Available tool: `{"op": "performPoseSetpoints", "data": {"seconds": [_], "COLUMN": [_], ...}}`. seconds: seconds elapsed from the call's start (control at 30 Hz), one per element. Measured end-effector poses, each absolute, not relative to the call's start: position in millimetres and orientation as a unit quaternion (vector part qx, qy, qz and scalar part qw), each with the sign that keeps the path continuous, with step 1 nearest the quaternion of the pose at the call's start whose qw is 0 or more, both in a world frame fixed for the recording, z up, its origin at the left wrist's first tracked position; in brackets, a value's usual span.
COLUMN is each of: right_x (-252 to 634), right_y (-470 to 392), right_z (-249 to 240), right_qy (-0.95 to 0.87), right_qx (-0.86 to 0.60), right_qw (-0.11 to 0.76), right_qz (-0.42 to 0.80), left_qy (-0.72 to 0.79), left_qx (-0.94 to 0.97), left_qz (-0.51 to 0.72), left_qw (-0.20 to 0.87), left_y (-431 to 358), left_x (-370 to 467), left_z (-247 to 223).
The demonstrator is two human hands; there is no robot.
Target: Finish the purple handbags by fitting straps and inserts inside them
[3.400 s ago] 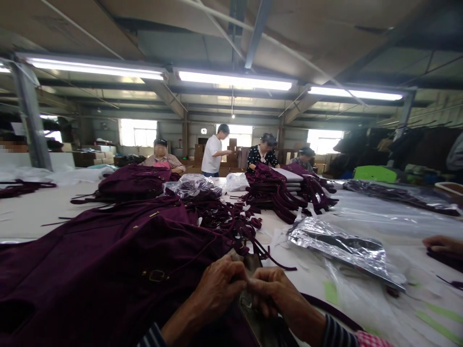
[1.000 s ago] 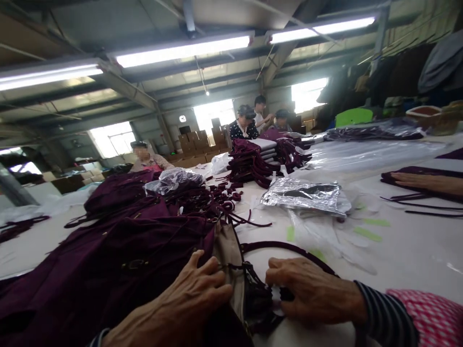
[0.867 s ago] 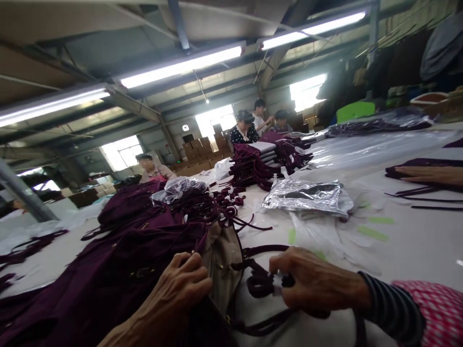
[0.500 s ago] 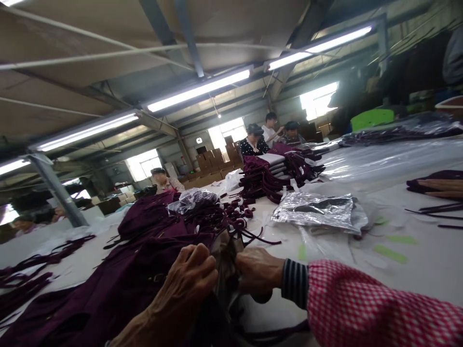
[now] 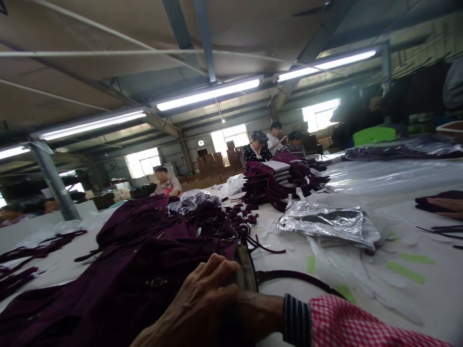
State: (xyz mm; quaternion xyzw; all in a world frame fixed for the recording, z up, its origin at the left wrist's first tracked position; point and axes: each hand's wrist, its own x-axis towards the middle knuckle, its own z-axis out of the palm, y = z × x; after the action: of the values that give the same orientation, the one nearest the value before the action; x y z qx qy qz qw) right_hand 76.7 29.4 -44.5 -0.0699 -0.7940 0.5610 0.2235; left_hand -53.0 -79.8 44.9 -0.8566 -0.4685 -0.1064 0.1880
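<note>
One purple bag (image 5: pixel 123 289) is laid on the white table (image 5: pixel 282 260), its mouth, edged by tan lining (image 5: pixel 246 270), aligned roughly away from the wearer. Its bulk is spread left of the mouth. Left hand (image 5: pixel 208 289), nearer that bulk, is bent over the edge; whether cloth is pinched can't be told. Right hand (image 5: pixel 255 308) is mostly hidden behind it, wrist to the right; grip there can't be told.

Overhead tube lights (image 5: pixel 209 94), glaring windows (image 5: pixel 142 163), dim foreground
</note>
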Motion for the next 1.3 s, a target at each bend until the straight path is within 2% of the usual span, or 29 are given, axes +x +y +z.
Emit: {"op": "performPoseSetpoints", "data": {"seconds": [0.13, 0.27, 0.3, 0.37, 0.47, 0.53, 0.63, 0.77, 0.9, 1.03, 1.17, 1.3], "right_x": [120, 145, 146, 137, 107, 80, 44, 25, 36, 52, 67, 96], "right_y": [36, 65, 77, 106, 150, 171, 188, 199, 215, 226, 217, 190], "right_z": [-36, -17, -14, -8, -5, -10, -24, -35, -18, -3, -13, -25], "right_qy": [-0.844, -0.845, -0.835, -0.832, -0.861, -0.865, -0.866, -0.884, -0.890, -0.903, -0.933, -0.942], "right_qx": [-0.005, -0.090, -0.123, -0.192, -0.282, -0.320, -0.341, -0.315, -0.286, -0.261, -0.218, -0.174], "right_qw": [0.118, 0.011, 0.017, 0.094, 0.231, 0.263, 0.262, 0.259, 0.271, 0.268, 0.202, 0.108], "right_qz": [0.523, 0.528, 0.537, 0.512, 0.355, 0.284, 0.255, 0.229, 0.227, 0.210, 0.205, 0.267], "left_qy": [-0.501, -0.482, -0.480, -0.515, -0.630, -0.700, -0.751, -0.782, -0.759, -0.751, -0.781, -0.808], "left_qx": [-0.838, -0.859, -0.863, -0.853, -0.774, -0.705, -0.643, -0.590, -0.583, -0.567, -0.528, -0.496], "left_qz": [-0.123, -0.015, 0.006, 0.012, -0.054, -0.111, -0.149, -0.193, -0.254, -0.299, -0.306, -0.297], "left_qw": [0.181, 0.174, 0.155, 0.088, 0.022, 0.027, 0.014, -0.054, -0.140, -0.157, -0.131, -0.112], "left_y": [-78, -61, -56, -44, -13, 21, 78, 137, 168, 183, 185, 183], "left_x": [-72, -86, -85, -80, -74, -78, -95, -123, -133, -131, -133, -139], "left_z": [10, -24, -24, -11, 29, 49, 48, 15, -8, -18, -28, -40]}}
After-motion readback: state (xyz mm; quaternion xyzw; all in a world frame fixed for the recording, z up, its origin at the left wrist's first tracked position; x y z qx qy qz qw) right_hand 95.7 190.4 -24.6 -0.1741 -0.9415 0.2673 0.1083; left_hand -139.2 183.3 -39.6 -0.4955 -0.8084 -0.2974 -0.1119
